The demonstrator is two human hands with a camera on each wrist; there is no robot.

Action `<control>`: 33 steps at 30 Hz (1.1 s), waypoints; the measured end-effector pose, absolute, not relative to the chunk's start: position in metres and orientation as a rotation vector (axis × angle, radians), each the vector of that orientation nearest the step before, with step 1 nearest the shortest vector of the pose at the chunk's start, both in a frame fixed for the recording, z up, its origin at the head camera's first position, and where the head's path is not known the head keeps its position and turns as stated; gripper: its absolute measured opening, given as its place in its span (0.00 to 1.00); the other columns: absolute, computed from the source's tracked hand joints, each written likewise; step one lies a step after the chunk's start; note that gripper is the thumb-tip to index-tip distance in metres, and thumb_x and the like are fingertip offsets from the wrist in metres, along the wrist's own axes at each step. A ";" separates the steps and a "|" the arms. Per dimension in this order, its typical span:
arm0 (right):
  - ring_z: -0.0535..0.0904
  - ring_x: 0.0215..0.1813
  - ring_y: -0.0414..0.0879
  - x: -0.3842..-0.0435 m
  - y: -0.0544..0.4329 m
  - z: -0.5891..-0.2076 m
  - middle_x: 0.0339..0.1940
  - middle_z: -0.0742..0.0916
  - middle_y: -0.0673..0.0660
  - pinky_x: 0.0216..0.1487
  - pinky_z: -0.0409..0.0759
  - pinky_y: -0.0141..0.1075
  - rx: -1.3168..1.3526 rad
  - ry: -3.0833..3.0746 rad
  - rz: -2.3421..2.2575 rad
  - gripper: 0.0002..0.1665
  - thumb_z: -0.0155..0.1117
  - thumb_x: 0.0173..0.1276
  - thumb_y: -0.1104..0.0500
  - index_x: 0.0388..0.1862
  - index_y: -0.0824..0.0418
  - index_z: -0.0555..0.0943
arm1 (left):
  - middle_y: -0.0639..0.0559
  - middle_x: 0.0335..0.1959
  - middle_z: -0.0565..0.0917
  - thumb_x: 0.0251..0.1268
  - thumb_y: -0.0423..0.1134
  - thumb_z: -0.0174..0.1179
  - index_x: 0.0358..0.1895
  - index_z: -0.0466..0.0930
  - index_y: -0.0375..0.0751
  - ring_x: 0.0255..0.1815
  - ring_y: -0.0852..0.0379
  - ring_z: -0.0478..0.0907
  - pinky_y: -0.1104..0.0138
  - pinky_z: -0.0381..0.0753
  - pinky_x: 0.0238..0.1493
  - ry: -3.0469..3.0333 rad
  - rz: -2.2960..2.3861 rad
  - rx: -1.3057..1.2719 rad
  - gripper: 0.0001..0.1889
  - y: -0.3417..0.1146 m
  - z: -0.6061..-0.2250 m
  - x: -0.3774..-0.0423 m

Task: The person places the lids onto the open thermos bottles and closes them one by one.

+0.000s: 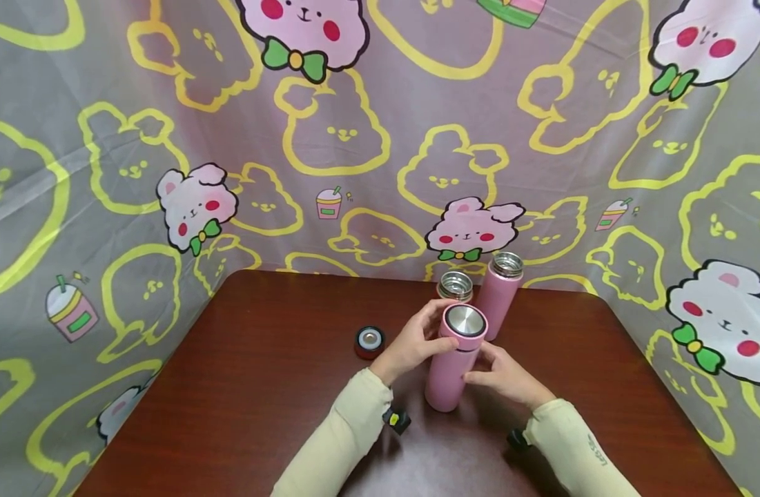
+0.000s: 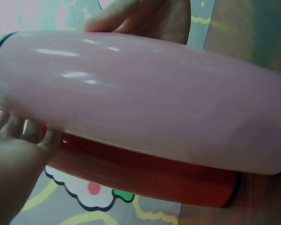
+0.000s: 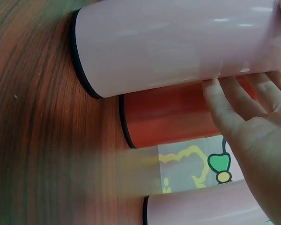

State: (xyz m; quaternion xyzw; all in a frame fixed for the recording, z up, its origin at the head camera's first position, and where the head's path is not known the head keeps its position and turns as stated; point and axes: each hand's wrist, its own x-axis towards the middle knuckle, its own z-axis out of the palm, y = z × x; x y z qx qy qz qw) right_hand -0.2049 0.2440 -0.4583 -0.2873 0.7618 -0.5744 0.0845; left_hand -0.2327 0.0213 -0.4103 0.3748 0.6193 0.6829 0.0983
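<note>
A pink vacuum flask (image 1: 446, 379) with a steel-topped lid (image 1: 465, 321) stands nearly upright between my hands. My left hand (image 1: 413, 345) grips it at the lid, thumb across the front and fingers round the far side. Lower down, my right hand (image 1: 507, 378) holds the right side of the body with thumb and fingers. The flask's black-edged base (image 3: 79, 56) is at the table top in the right wrist view. Directly behind it is a red flask (image 2: 154, 176), mostly hidden in the head view except for its uncovered steel mouth (image 1: 455, 284).
A second pink flask (image 1: 499, 293), also lidless with a steel mouth, stands behind and to the right. On the brown table (image 1: 249, 373), a dark red and black lid (image 1: 370, 342) lies left of the flasks, inner side up. A patterned cloth (image 1: 355, 241) hangs behind the table.
</note>
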 end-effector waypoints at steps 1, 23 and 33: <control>0.78 0.53 0.46 -0.205 0.244 -0.459 0.56 0.79 0.59 0.51 0.76 0.37 -0.863 2.275 -1.715 0.31 0.63 0.63 0.69 0.64 0.70 0.66 | 0.46 0.60 0.71 0.63 0.48 0.58 0.68 0.60 0.41 0.56 0.59 0.70 0.63 0.69 0.57 1.784 2.020 1.117 0.32 0.022 -0.411 -0.234; 0.77 0.55 0.48 -0.204 0.244 -0.458 0.58 0.78 0.59 0.52 0.76 0.38 -0.830 2.232 -1.732 0.33 0.62 0.64 0.69 0.67 0.68 0.64 | 0.49 0.59 0.72 0.61 0.47 0.62 0.67 0.60 0.41 0.57 0.59 0.71 0.64 0.69 0.58 1.744 2.093 1.070 0.34 0.028 -0.414 -0.229; 0.78 0.54 0.48 -0.203 0.245 -0.460 0.58 0.78 0.60 0.52 0.76 0.38 -0.817 2.230 -1.734 0.32 0.62 0.64 0.69 0.66 0.68 0.65 | 0.41 0.69 0.61 0.60 0.40 0.47 0.72 0.52 0.36 0.64 0.57 0.62 0.59 0.60 0.65 1.572 2.007 1.126 0.35 0.025 -0.412 -0.235</control>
